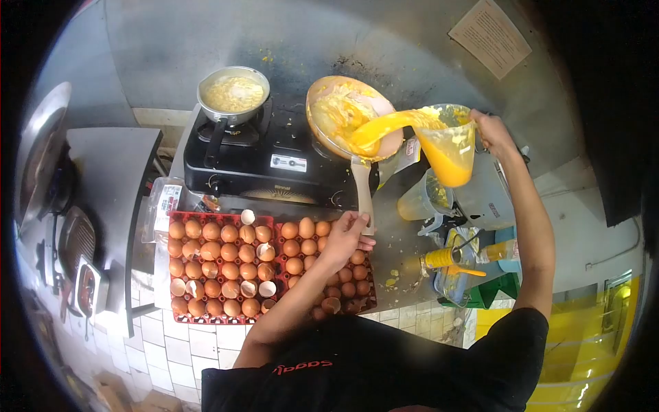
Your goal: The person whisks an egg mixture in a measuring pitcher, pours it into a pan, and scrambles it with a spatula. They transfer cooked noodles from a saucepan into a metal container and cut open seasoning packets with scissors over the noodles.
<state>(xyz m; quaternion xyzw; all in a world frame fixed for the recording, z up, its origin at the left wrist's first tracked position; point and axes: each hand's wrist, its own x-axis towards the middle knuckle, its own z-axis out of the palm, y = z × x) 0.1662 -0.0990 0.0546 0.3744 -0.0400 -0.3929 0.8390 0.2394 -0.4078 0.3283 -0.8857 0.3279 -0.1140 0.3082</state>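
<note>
"Live over the black Rinnai stove: what's the right hand got?"

"Its grip is narrow, closed on the handle of the clear jug, just off the stove's right end! The jug is tipped, mouth toward the stove, and a thick yellow egg stream runs leftward over the rim into the frying pan."

"And the left hand?"

"In front of the stove, grip closed round the near end of the pan's pale handle. That handle points from the stove's right side back toward the person, so the pan bowl lies straight beyond the left grip."

"So which hand is nearer what?"

"The left has the handle; the right is up at the jug, with the pan bowl off to its left. The jug's lip is beside the pan's right rim, only the stream bridging them."

"Anything else round the stove?"

"A saucepan of pale, frothy liquid on its left burner! In front of it, a red egg tray with whole eggs and broken shells, and a second egg tray partly hidden by the left arm, both on the steel counter."
</note>
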